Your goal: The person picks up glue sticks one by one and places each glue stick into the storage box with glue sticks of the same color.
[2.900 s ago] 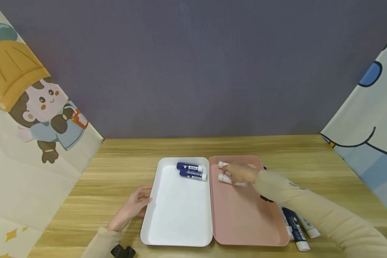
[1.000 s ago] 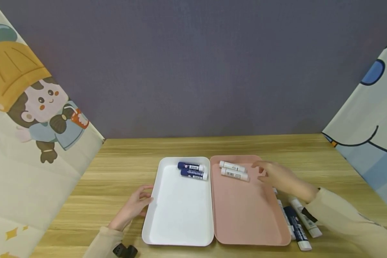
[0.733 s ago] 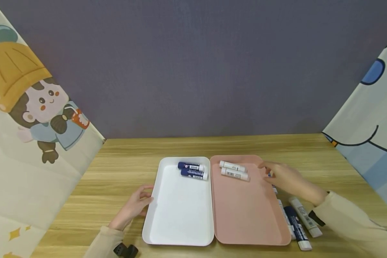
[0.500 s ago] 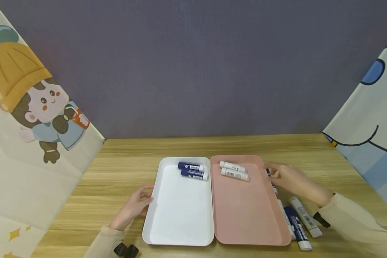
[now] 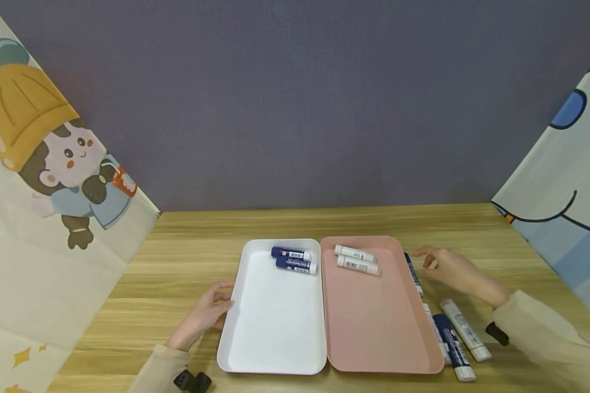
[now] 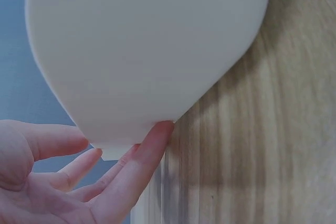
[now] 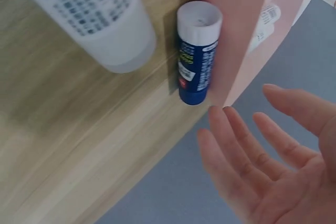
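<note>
My left hand (image 5: 207, 312) rests its relaxed fingers against the left side of the white tray (image 5: 270, 327); in the left wrist view the fingertips (image 6: 164, 129) touch the tray's edge. Two dark blue glue sticks (image 5: 295, 266) with white caps lie at the back of that tray. Two white glue sticks (image 5: 358, 266) lie at the back of the pink tray (image 5: 373, 327). My right hand (image 5: 449, 270) hovers beside the pink tray with fingers spread and nothing in them. Nearest to it, a blue glue stick (image 7: 197, 61) lies along the tray's right wall.
Right of the pink tray lie more glue sticks: a large blue one (image 5: 453, 346), a large white one (image 5: 466, 330) and a white one (image 5: 437, 335) partly hidden by the tray wall. A grey wall (image 5: 295, 109) closes off the back of the wooden table (image 5: 187, 245).
My right hand released the white glue stick in the pink tray, then moved right past its wall, uncovering the blue glue stick there. My left hand stays at the white tray.
</note>
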The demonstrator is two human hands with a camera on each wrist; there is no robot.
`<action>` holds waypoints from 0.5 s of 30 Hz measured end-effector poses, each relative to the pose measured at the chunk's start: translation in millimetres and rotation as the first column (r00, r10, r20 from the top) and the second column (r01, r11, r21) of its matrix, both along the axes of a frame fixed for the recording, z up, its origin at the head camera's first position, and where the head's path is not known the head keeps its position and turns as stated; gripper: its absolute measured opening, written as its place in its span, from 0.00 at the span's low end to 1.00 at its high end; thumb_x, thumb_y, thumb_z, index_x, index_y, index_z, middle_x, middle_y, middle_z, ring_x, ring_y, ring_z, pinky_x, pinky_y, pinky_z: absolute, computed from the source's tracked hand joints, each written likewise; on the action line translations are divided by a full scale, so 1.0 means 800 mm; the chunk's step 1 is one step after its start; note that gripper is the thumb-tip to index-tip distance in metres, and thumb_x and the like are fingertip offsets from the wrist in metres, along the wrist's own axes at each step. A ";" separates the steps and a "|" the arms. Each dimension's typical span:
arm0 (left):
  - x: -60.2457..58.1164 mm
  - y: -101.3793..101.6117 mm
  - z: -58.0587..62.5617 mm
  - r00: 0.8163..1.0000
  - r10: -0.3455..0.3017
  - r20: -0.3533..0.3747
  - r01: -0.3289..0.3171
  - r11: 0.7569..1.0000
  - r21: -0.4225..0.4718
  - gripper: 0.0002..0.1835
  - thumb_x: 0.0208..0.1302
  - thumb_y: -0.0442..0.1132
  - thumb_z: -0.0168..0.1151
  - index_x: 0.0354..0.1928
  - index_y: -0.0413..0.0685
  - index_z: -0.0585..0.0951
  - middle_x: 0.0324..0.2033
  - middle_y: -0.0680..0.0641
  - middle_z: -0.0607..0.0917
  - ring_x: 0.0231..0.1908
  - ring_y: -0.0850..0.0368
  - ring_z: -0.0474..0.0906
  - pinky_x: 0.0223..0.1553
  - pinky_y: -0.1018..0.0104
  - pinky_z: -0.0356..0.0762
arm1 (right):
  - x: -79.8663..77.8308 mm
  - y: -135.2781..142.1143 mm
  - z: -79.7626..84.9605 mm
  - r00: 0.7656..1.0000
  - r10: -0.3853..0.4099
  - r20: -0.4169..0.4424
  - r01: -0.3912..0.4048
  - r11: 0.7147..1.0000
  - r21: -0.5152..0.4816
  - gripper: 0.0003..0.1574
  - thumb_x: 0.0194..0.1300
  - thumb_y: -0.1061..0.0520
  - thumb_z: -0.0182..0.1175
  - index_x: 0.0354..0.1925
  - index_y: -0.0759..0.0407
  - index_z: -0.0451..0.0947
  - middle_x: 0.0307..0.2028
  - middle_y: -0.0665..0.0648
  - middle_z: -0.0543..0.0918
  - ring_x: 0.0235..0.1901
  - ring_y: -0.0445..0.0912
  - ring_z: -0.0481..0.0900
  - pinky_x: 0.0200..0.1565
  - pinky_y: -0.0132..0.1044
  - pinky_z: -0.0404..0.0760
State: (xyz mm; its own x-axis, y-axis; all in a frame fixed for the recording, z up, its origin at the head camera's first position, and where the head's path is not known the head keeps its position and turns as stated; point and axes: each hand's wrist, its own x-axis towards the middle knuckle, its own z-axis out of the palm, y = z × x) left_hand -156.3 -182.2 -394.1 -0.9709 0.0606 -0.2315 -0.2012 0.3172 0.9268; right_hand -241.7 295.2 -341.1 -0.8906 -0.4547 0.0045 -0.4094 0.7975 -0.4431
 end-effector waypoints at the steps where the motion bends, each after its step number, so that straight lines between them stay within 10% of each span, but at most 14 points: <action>1: 0.000 0.000 0.000 1.000 0.000 0.000 0.000 1.000 -0.003 0.22 0.61 0.27 0.47 0.58 0.35 0.60 0.44 0.32 0.70 0.31 0.52 0.76 0.26 0.55 0.80 | -0.001 0.001 -0.001 1.000 -0.001 0.001 0.001 1.000 -0.002 0.22 0.54 0.63 0.57 0.47 0.72 0.69 0.28 0.55 0.78 0.23 0.41 0.73 0.24 0.35 0.72; 15: 0.000 0.003 0.000 0.999 0.043 0.004 -0.043 0.999 -0.026 0.21 0.61 0.26 0.48 0.57 0.37 0.62 0.44 0.33 0.71 0.32 0.51 0.76 0.25 0.56 0.80 | -0.015 -0.001 -0.012 0.993 -0.033 0.111 0.039 0.998 -0.056 0.23 0.49 0.64 0.57 0.45 0.76 0.69 0.26 0.58 0.78 0.21 0.42 0.72 0.22 0.34 0.69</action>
State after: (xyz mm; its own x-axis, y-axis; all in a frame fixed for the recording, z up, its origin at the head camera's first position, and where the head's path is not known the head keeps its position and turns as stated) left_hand -156.1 -179.9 -394.4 -0.9716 0.0126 -0.2365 -0.2190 0.3323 0.9174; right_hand -253.5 294.5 -350.5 -0.9030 -0.4240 -0.0690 -0.3271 0.7828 -0.5294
